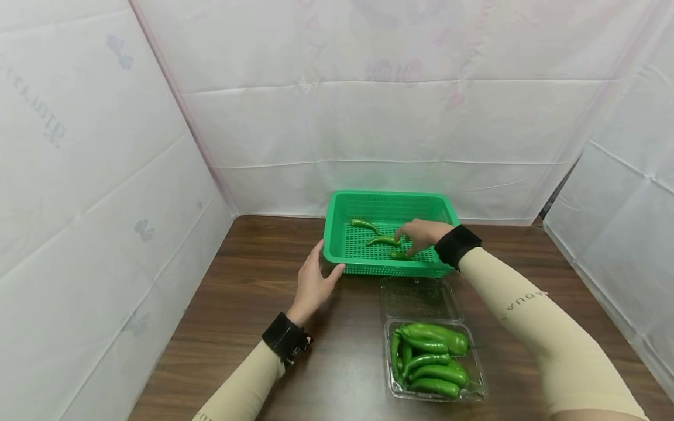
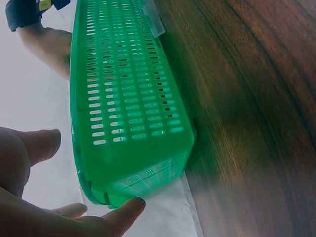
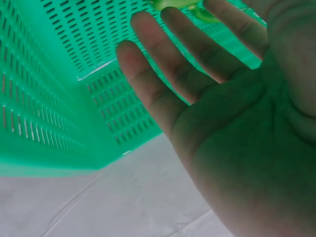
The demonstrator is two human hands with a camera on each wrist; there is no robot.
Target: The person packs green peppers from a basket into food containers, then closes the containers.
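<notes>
Table (image 1: 263, 280) carried the green basket (image 1: 337, 234); I kept my left hand (image 1: 312, 286) open, fingers w/ thumb bracing its corner so it wouldn't slide. Right hand (image 1: 421, 235) hovered open, gripping nothing, over a pepper (image 1: 398, 255) inside; best kept low, away from the others

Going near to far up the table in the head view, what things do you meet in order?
Clear clamshell tray of green peppers → its open lid → green basket, with the left hand touching its near-left corner and the right hand open over three peppers inside.
</notes>
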